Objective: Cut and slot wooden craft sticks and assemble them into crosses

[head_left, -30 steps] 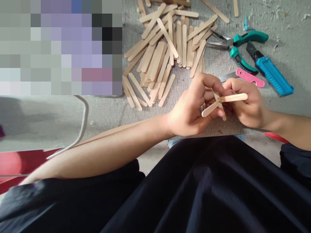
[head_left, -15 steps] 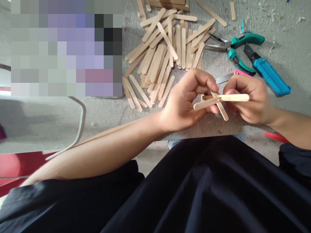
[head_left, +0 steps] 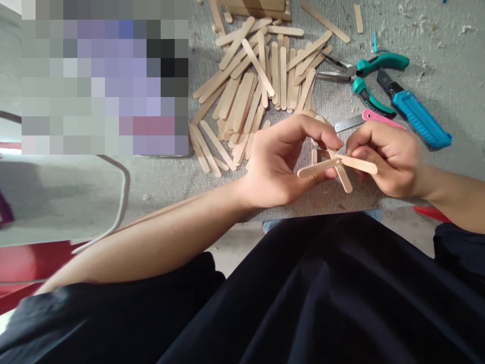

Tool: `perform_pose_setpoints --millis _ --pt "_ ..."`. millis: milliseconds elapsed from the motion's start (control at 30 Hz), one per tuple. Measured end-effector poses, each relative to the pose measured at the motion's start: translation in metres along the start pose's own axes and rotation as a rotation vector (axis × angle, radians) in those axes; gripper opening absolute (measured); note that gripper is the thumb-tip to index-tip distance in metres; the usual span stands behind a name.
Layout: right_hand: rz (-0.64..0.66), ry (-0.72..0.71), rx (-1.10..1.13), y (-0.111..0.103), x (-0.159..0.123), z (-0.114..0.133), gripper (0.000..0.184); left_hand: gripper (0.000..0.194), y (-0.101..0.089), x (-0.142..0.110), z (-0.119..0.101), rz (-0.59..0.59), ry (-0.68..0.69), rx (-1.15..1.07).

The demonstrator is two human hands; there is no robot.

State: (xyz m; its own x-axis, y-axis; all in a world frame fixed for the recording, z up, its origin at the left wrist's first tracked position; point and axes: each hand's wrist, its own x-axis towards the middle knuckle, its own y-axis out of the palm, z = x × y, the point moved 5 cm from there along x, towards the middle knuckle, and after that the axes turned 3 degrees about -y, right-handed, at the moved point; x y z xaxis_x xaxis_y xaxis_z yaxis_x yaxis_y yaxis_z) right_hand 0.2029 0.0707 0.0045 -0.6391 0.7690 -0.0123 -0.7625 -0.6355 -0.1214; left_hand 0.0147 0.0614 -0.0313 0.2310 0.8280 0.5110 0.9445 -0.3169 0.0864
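Wooden cross [head_left: 338,161] occupies left hand [head_left: 275,164] and right hand [head_left: 394,156] (table edge [head_left: 318,211] near).

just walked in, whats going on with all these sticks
A person is handling a piece made of crossed wooden sticks near the table's edge. The left hand pinches it between thumb and fingers; the right hand is curled close to the crossing, though what its fingertips grip is hidden. Beyond the hands lies a pile of loose sticks, with pliers, a blue cutter and a pink-handled blade to the right.
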Motion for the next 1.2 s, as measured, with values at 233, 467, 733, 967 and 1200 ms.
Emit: perform_pose_setpoints --millis 233,467,733,967,1200 --pt "0.010 -0.176 -0.140 0.001 0.000 0.009 0.026 0.039 0.009 0.007 -0.011 0.096 -0.053 -0.146" --pt "0.031 -0.223 -0.203 0.000 -0.005 0.007 0.021 0.047 0.008 0.012 -0.005 0.182 -0.060 -0.255" --pt "0.068 -0.281 -0.298 -0.001 -0.005 0.009 0.025 0.028 0.005 0.007 -0.011 0.112 -0.195 -0.156" --pt "0.035 -0.518 -0.572 -0.004 -0.006 0.016 0.025 0.028 -0.003 0.017 -0.036 0.126 -0.123 0.162" --pt "0.022 -0.588 -0.704 -0.004 -0.008 0.019 0.024 0.010 -0.006 0.017 -0.038 0.209 -0.027 0.191"
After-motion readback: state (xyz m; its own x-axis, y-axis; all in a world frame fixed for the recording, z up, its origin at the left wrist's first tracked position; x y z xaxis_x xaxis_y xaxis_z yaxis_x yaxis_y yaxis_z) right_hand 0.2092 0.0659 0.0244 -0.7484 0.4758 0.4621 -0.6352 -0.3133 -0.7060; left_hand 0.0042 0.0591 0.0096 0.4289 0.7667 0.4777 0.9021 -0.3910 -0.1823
